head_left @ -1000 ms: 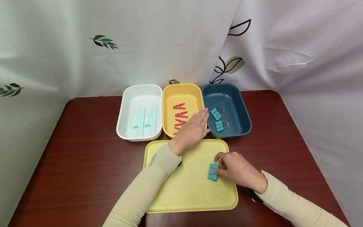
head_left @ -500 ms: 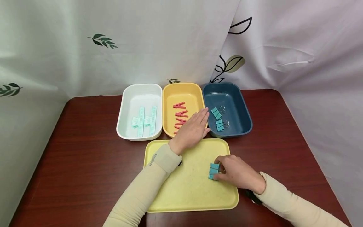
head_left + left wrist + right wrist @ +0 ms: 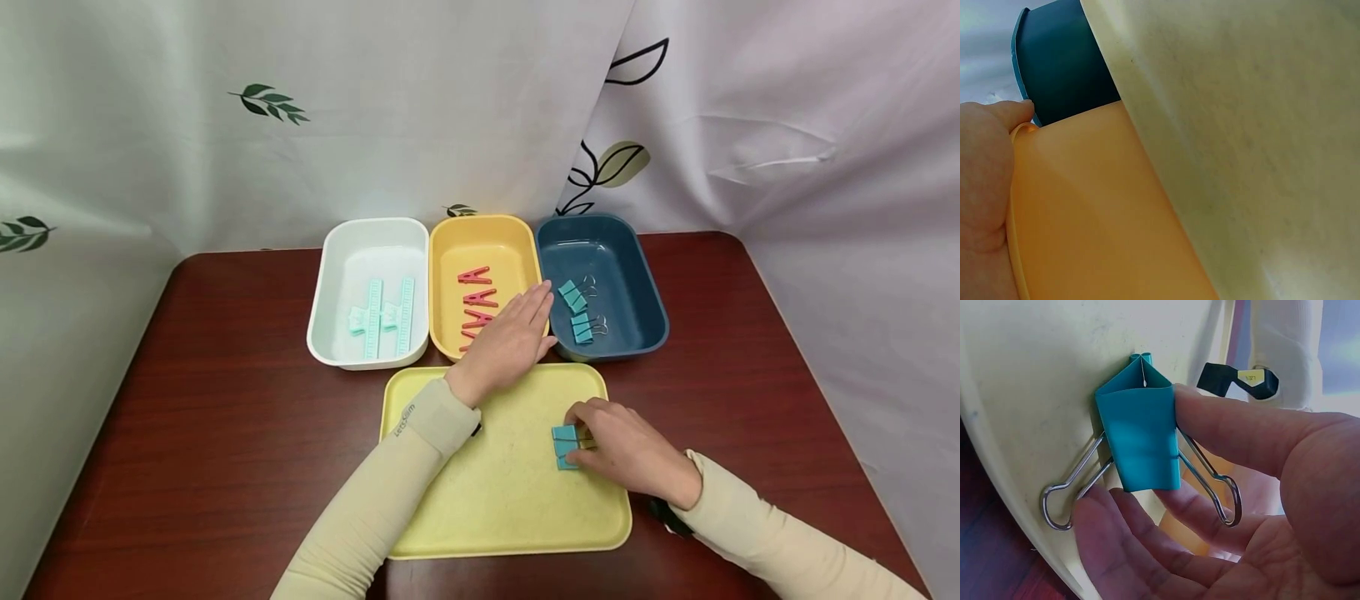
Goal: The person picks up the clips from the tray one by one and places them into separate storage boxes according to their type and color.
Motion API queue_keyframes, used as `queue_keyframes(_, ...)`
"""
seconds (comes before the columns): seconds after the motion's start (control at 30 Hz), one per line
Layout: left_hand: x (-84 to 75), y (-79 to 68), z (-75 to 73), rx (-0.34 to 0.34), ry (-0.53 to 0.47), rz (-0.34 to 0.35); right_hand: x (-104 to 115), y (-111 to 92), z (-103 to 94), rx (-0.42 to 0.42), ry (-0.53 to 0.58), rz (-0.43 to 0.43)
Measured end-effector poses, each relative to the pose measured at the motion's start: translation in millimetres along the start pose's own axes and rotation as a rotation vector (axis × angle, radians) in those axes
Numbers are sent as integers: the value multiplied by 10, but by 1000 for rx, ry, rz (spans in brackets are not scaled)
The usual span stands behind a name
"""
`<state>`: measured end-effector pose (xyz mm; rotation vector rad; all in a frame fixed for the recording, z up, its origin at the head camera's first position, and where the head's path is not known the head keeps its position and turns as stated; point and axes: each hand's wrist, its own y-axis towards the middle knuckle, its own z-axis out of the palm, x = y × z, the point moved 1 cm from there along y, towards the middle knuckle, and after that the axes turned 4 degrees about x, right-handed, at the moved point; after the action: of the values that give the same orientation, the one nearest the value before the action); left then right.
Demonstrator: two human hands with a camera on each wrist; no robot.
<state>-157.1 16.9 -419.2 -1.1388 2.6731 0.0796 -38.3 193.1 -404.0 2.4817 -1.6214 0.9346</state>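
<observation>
On the yellow tray, my right hand holds a teal binder clip between its thumb and curled fingers. In the right wrist view, the binder clip has its silver wire handles splayed to both sides, with the thumb against one edge and fingertips below it. My left hand lies with straight fingers over the near right corner of the yellow bin, beside the navy bin. Its thumb shows at the rim in the left wrist view.
Several red clothespins lie in the yellow bin, partly covered by the left hand. Two teal binder clips are in the navy bin. Two mint ruler-like clips lie in the white bin. A patterned curtain hangs behind the table.
My right hand has closed its grip on the binder clip and turned it slightly, and the hand has lifted a little away from me. The left hand stays where it was.
</observation>
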Motion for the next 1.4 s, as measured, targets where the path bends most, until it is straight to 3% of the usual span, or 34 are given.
queue_keyframes(0.4, -8, -2, -14, 2, 4, -1, 23, -6, -8, -24, -1, -7)
queue_keyframes(1.03, -5, -2, -12, 3, 12, 7, -53, 41, -13, -64, 30, -108)
queue_keyframes(1.4, 4, -2, -11, 4, 14, 7, -81, 64, -71, -78, 45, -89)
